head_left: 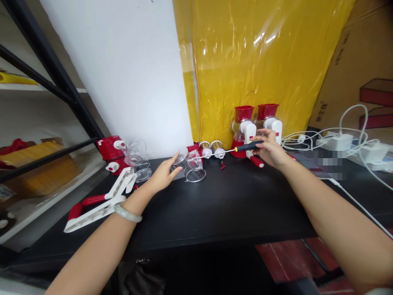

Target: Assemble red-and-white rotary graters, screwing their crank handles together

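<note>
My right hand [272,150] grips the black-and-yellow handle of a screwdriver [247,146]. Its long metal shaft points left, with the tip at a clear plastic housing [195,160]. Around the left side of that housing are the fingers and thumb of my left hand [162,175], steadying it on the black table [211,213]. Just behind the housing lie two metal grater drums [211,150] with white ends and some red plastic. A small red part [222,165] is on the table below the screwdriver shaft. Whether the tip touches a screw is too small to tell.
Two red-and-white rotary graters [244,112] stand at the back right. Left are a red base [113,153], clear plastic parts [135,151] and white crank handles [116,198] with red grips. White cables and chargers [339,141] lie right. A shelf [37,205] borders the left.
</note>
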Action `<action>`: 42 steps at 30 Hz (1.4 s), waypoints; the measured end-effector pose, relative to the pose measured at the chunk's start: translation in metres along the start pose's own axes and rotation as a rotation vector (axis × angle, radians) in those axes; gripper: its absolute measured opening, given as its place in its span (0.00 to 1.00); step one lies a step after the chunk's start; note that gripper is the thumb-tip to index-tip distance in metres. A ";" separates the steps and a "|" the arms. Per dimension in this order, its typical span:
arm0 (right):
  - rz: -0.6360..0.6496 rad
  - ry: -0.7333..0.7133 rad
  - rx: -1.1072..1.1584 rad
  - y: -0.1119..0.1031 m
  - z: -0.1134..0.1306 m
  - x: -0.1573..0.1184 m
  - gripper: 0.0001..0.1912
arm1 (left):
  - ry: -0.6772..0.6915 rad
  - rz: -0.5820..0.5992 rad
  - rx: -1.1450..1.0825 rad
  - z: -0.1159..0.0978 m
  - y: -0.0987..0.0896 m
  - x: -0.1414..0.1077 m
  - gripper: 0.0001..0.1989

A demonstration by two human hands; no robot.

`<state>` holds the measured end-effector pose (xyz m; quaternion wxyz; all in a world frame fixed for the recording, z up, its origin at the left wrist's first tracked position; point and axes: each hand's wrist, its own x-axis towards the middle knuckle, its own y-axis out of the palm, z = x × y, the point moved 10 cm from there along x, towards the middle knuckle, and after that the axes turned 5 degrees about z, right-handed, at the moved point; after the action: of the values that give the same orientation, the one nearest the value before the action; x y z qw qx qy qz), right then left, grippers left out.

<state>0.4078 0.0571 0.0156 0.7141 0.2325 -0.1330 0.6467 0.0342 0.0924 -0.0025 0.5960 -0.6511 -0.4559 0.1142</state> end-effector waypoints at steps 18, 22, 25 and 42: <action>0.003 -0.014 -0.130 0.001 -0.002 -0.003 0.28 | 0.002 -0.007 -0.001 0.000 0.000 0.000 0.35; -0.019 0.070 -0.335 -0.004 -0.012 -0.002 0.19 | 0.024 -0.003 0.004 -0.002 0.000 0.000 0.35; -0.046 0.085 -0.142 -0.005 -0.013 -0.001 0.16 | 0.013 0.001 0.000 -0.001 0.000 0.001 0.36; 0.064 -0.010 -0.029 0.013 0.001 -0.003 0.20 | -0.002 -0.007 -0.022 0.002 -0.001 0.001 0.36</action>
<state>0.3947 0.0545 0.0170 0.6957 0.2208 -0.1532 0.6662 0.0335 0.0942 -0.0019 0.5887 -0.6557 -0.4603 0.1078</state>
